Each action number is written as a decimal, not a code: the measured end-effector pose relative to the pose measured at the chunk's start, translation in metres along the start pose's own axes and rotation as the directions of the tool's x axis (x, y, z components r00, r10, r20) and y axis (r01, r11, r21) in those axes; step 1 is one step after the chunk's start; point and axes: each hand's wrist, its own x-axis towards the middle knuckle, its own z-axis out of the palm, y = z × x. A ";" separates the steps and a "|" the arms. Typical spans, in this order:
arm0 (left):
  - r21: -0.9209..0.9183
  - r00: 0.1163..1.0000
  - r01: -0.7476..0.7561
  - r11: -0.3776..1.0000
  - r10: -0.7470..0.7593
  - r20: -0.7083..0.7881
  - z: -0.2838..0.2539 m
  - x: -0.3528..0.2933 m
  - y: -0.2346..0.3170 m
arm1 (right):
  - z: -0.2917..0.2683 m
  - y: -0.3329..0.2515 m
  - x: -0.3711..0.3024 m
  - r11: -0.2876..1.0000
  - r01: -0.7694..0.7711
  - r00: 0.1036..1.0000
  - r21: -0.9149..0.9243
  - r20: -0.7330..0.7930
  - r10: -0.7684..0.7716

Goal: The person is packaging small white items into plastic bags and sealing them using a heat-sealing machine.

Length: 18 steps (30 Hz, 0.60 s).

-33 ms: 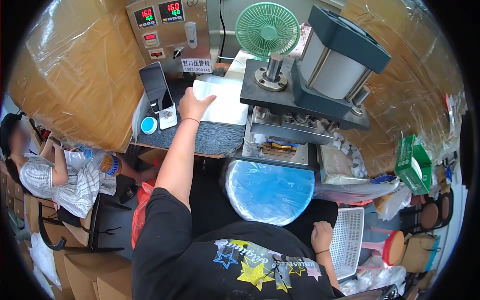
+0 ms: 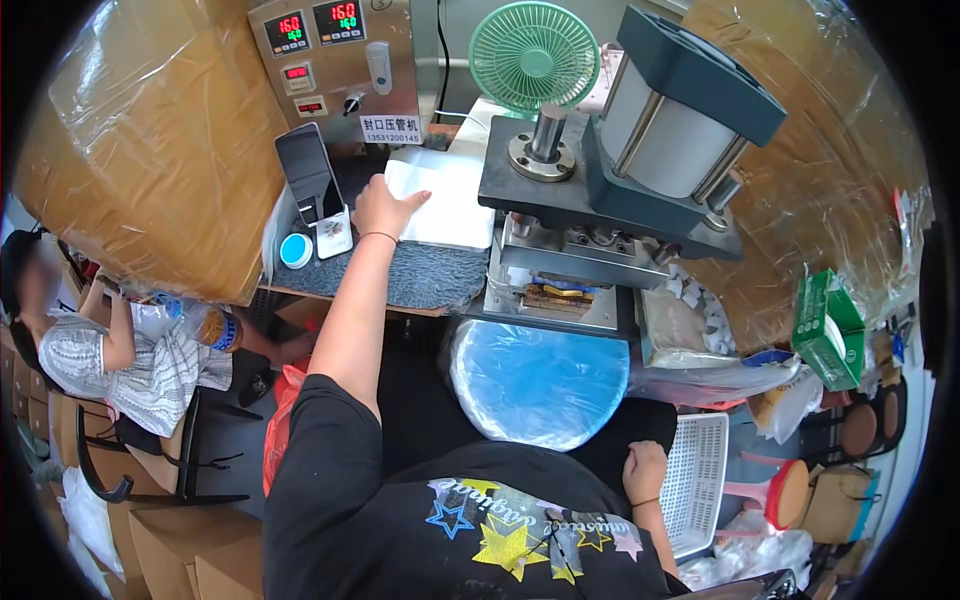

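Observation:
My left hand (image 2: 386, 208) lies at the left edge of a flat white sheet (image 2: 455, 200) on the workbench. The thumb stretches over the sheet, apart from the index finger; the other fingers are partly hidden. Left of this hand, a phone (image 2: 308, 172) leans on a white stand (image 2: 334, 235), beside a small round tub (image 2: 296, 250) with a blue top. My right hand (image 2: 644, 472) rests low on my dark-clad leg, fingers loosely curled, nothing visible in it. Beyond the sheet's right side stands a press machine (image 2: 610, 190) with small brown and yellow pieces (image 2: 560, 295) under its head.
A metal control box (image 2: 345, 75) and a green fan (image 2: 535, 60) stand at the back. Below the press is a round blue plastic-covered stool (image 2: 540, 385). A white basket (image 2: 697, 480) sits right. Large plastic-wrapped cartons (image 2: 160, 150) flank the bench; another person (image 2: 90, 345) sits left.

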 end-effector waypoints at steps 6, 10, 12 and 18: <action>0.516 0.933 -0.243 0.822 0.343 -0.107 0.006 -0.013 0.028 | -0.007 0.003 0.023 0.996 -0.069 0.992 0.065 0.112 0.061; 0.547 0.777 -0.525 0.652 0.629 -0.004 0.019 -0.027 0.014 | -0.004 0.001 0.035 0.998 -0.057 0.980 0.029 0.195 0.051; 0.476 0.848 -0.498 0.725 0.521 0.094 0.019 -0.047 0.008 | -0.005 -0.001 0.037 0.997 -0.071 0.972 0.035 0.225 0.061; 0.449 0.819 -0.492 0.746 0.572 -0.053 0.017 -0.072 -0.001 | -0.084 -0.093 0.099 0.826 0.073 0.973 0.559 0.144 -0.183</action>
